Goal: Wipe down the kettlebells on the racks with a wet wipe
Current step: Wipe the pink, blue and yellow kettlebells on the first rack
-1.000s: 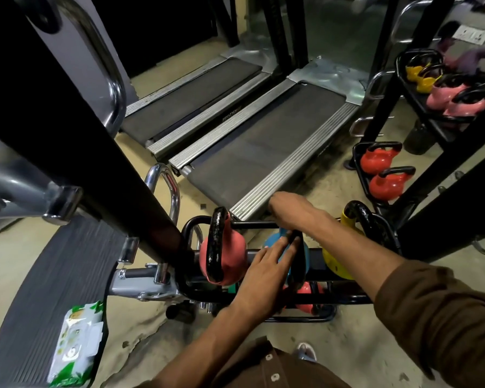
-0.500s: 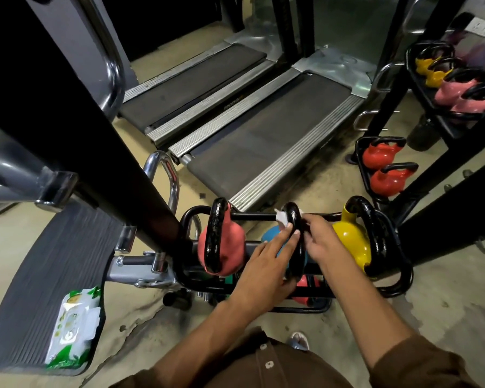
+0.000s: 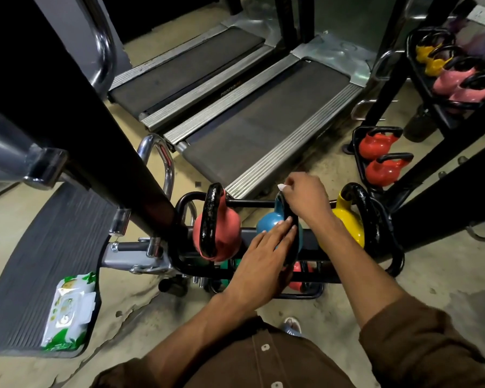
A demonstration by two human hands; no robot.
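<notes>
Right hand (image 3: 305,197), wipe (image 3: 282,187) pinched, now atop blue kettlebell (image 3: 268,222) handle edge; left hand (image 3: 263,259) flat.

Wet wipe (image 3: 282,187): only a white corner shows above the right hand (image 3: 305,197), which pinches it at frame centre. Blue kettlebell (image 3: 269,222): handle largely covered by both hands, the left hand (image 3: 263,259) flat on it. Lower-tier kettlebells (image 3: 298,275): mostly hidden behind bars. Wipes pack (image 3: 67,309), lower left: print blurred, unreadable. Side rack (image 3: 431,88), upper right: cut by the frame edge.
</notes>
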